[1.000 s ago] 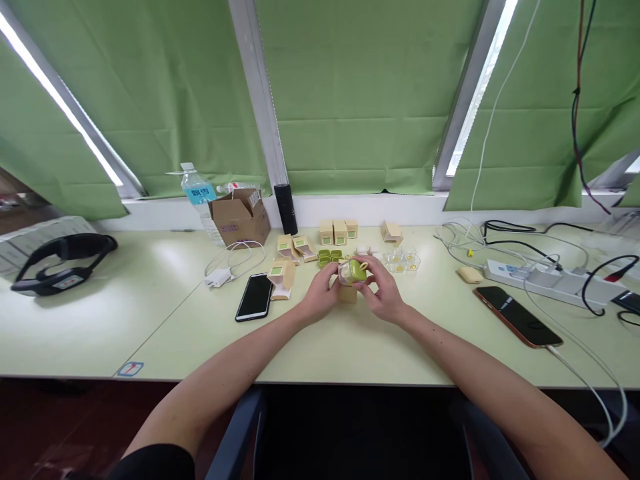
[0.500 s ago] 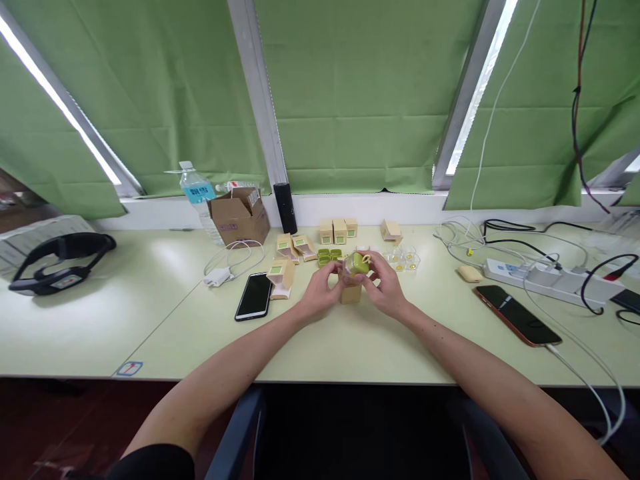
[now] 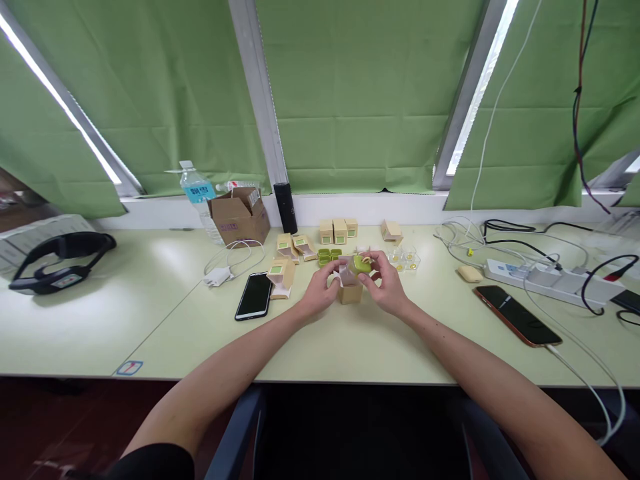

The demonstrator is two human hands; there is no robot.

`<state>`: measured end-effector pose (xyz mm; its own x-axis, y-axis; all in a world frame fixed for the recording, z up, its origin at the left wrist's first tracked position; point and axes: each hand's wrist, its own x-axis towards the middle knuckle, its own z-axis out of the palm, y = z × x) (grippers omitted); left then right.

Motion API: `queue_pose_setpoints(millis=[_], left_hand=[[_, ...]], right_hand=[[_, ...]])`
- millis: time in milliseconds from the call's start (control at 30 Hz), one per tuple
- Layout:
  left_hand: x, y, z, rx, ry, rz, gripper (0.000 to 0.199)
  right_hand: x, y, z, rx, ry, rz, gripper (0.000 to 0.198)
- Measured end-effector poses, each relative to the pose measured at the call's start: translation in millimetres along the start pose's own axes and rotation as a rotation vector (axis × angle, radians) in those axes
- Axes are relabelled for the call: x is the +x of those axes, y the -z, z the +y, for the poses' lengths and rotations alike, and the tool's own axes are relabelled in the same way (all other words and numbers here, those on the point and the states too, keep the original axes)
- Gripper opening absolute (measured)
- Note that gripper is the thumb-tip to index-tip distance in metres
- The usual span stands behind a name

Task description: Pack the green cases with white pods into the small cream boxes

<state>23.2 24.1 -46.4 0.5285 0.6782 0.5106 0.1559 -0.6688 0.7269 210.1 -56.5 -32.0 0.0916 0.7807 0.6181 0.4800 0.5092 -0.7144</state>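
Note:
A small tan cardboard box (image 3: 351,294) stands on the table between my hands, its flap raised at the top. My left hand (image 3: 323,290) pinches this box by its upper left edge. In my right hand (image 3: 385,285) is a small green case with a pale loop (image 3: 361,265), held between thumb and fingers just above the box's opening. Behind my hands sit several green cases (image 3: 329,257) and a clear tray with small yellow-centred pieces (image 3: 406,258), partly hidden by my right hand.
Opened tan boxes (image 3: 281,278) lie to the left, beside a black phone (image 3: 253,297). Three closed small boxes (image 3: 339,231) stand at the back. A second phone (image 3: 517,315) and a power strip (image 3: 550,280) with cables occupy the right. A brown carton (image 3: 240,217) stands back left.
The green case has shifted slightly right and down in my right hand, and more of the box's raised flap shows. My left hand stays at the box.

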Motion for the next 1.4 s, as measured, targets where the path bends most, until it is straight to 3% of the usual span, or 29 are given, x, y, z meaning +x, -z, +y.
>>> queue_pose_setpoints(millis=[233, 467, 633, 867, 1067, 1267, 1400], left_hand=[[-1, -1, 0, -0.005, -0.031, 0.0, 0.045], [-4, -2, 3, 0.009, -0.042, 0.01, 0.045], [-3, -1, 1, 0.029, -0.039, -0.008, 0.047], [-2, -1, 2, 0.021, -0.025, -0.013, 0.046], [-3, -1, 1, 0.016, -0.028, -0.018, 0.046], [-4, -1, 3, 0.025, -0.034, -0.021, 0.047], [-4, -1, 3, 0.027, -0.039, -0.024, 0.047]], right_hand=[[-2, -2, -1, 0.009, -0.002, -0.08, 0.029], [-6, -5, 0, -0.193, 0.087, -0.127, 0.022], [-5, -7, 2, -0.267, 0.128, -0.107, 0.014], [-2, -7, 6, -0.288, 0.137, 0.022, 0.015], [-1, -8, 10, -0.208, 0.055, 0.012, 0.014], [0, -8, 16, -0.245, 0.161, -0.02, 0.015], [0, -9, 23, -0.279, 0.143, -0.011, 0.017]])
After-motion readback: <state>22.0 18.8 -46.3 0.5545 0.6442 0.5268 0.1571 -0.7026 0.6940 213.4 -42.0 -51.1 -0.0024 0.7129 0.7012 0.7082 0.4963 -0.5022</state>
